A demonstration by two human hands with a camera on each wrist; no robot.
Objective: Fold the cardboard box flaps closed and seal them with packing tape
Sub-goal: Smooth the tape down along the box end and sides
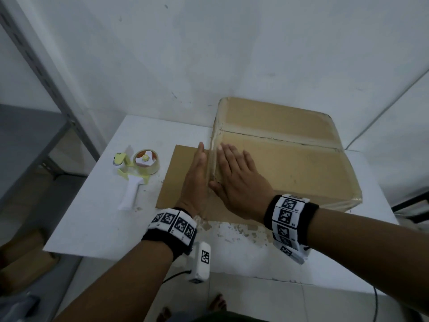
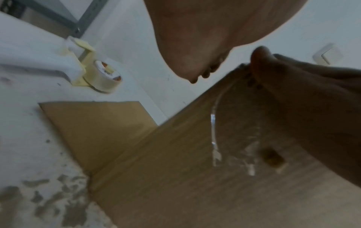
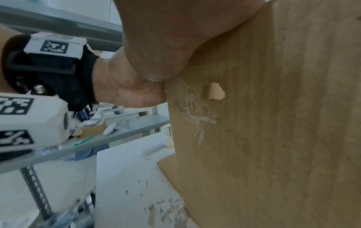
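From the head view, the box (image 1: 285, 156) sits flaps-closed on the white table (image 1: 97, 219), the left hand (image 1: 197, 180) flat against its left side and the right hand (image 1: 236, 180) flat on top, fingers straight. The left wrist view shows the tape dispenser (image 2: 93, 72) lying apart on the table beside a cardboard sheet (image 2: 93, 123). The right wrist view shows wrinkled clear tape (image 3: 191, 111) on the box's side.

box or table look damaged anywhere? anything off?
Yes. The cardboard box shows wear: its side wall carries wrinkled tape residue and a torn scrap, just under where the left hand presses. The white table has its surface chipped away in patches near the front edge.
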